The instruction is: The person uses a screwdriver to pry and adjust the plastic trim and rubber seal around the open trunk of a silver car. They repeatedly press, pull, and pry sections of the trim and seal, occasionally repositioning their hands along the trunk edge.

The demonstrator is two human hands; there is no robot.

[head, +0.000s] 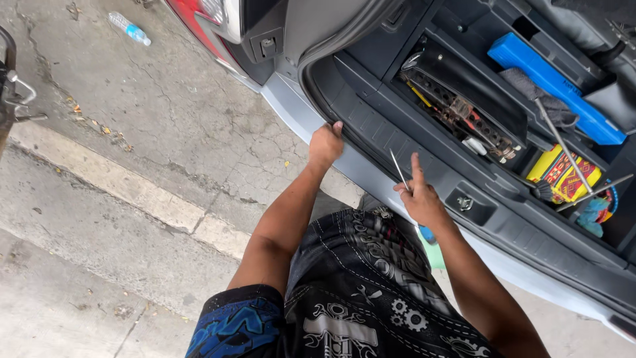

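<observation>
Gripping trunk sill [371, 142] with left hand [325, 146], right hand [419, 199] pinching thin rod [399, 170], yellow package [563, 174] inside

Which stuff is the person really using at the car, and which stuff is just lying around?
In use:
left hand gripping the boot sill
right hand holding a thin rod

Just lying about:
plastic bottle on the ground
blue box
rusty jack
yellow pouch

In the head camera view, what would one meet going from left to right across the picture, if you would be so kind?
Plastic bottle on the concrete → left hand on the boot sill → right hand holding a thin metal rod → yellow patterned package → blue bar.
</observation>
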